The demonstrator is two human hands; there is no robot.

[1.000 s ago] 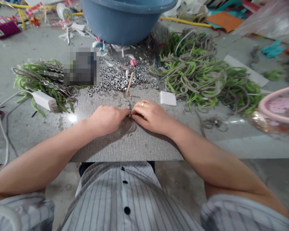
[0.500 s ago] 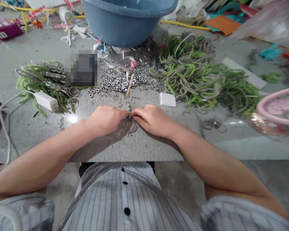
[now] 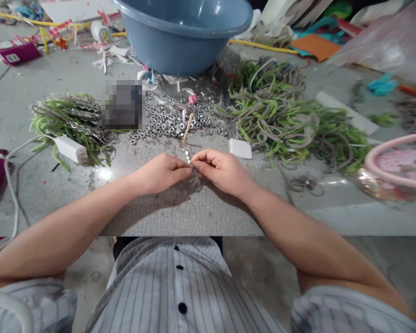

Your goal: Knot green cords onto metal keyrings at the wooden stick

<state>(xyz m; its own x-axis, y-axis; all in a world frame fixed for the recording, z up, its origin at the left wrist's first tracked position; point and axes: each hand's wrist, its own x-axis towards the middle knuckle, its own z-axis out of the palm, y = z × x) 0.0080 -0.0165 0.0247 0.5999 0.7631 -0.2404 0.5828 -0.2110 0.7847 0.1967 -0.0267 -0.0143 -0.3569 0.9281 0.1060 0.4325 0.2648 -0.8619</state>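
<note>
Close to the table's front edge, my left hand and my right hand meet with their fingertips pinched together. Between them is a short cord strip with metal nuts, its far end pointing away from me. Both hands grip its near part, and grey cord tails show faintly under the fingers. Just beyond the strip, a thin wooden stick lies on the table. Many loose metal nuts are scattered behind it. What exactly the fingertips press on is hidden.
A blue basin stands at the back. Green and grey cords are heaped at right, with a bundle of nut-studded cords at left. A white block, a white cabled box and a pink-rimmed item lie around.
The strip leans more to the left at its far end and its nuts show more plainly. My left thumb is now stretched toward the right fingertips. The whole view has shifted slightly.
</note>
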